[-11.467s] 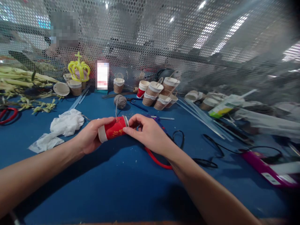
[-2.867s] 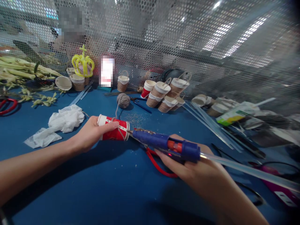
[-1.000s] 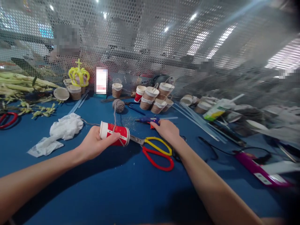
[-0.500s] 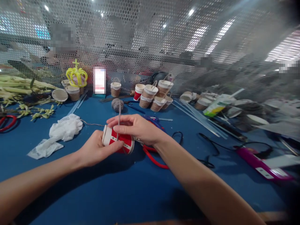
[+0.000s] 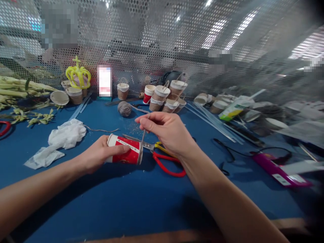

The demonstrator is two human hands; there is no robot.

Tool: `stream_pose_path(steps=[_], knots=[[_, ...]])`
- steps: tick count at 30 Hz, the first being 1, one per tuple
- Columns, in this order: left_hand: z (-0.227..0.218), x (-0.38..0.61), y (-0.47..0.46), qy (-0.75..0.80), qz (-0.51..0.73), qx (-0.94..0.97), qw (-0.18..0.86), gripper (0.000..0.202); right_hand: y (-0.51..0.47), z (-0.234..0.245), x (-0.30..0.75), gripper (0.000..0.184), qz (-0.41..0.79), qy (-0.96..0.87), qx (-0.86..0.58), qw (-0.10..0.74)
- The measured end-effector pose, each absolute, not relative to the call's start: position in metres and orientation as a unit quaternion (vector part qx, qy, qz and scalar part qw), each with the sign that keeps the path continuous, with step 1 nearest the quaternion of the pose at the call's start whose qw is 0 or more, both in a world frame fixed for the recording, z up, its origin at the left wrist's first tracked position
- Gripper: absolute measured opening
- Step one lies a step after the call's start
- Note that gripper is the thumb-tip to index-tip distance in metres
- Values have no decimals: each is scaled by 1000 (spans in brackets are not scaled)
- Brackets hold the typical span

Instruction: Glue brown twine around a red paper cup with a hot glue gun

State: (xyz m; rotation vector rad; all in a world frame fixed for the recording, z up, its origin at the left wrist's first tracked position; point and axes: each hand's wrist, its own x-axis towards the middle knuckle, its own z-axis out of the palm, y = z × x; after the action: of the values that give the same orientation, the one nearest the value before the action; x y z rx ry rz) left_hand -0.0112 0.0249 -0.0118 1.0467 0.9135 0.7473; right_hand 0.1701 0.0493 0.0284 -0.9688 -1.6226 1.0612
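Observation:
A red and white paper cup (image 5: 126, 156) lies on its side in my left hand (image 5: 97, 153), thumb along its printed wall and the base facing right. Grey yarn (image 5: 143, 136) runs up from the base end of the cup to my right hand (image 5: 164, 130), which pinches it between thumb and fingers. From there the strand leads back to a ball of yarn (image 5: 124, 109). Under my right hand lie scissors (image 5: 168, 163) with red and yellow handles, their blades partly behind the cup.
Crumpled white fabric (image 5: 67, 135) lies at left. Twine-wrapped cups (image 5: 160, 98) with handles stand at the back, near a phone (image 5: 104, 81) and a yellow crown (image 5: 79, 76). Clear glue sticks (image 5: 215, 123) and a purple power strip (image 5: 280, 170) are at right.
My right hand has moved off the cup, rightward and up, with the yarn. The cup has turned, and the yarn now sits at its base end instead of across the middle.

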Motion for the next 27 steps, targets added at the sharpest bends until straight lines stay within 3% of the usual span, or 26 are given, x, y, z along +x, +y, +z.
stream_pose_path(steps=[11, 27], knots=[[-12, -10, 22, 423, 329, 476, 697, 15, 56, 26, 170, 18, 364, -680, -434, 466], [-9, -11, 16, 389, 346, 541, 661, 11, 61, 19, 171, 21, 379, -678, -465, 425]])
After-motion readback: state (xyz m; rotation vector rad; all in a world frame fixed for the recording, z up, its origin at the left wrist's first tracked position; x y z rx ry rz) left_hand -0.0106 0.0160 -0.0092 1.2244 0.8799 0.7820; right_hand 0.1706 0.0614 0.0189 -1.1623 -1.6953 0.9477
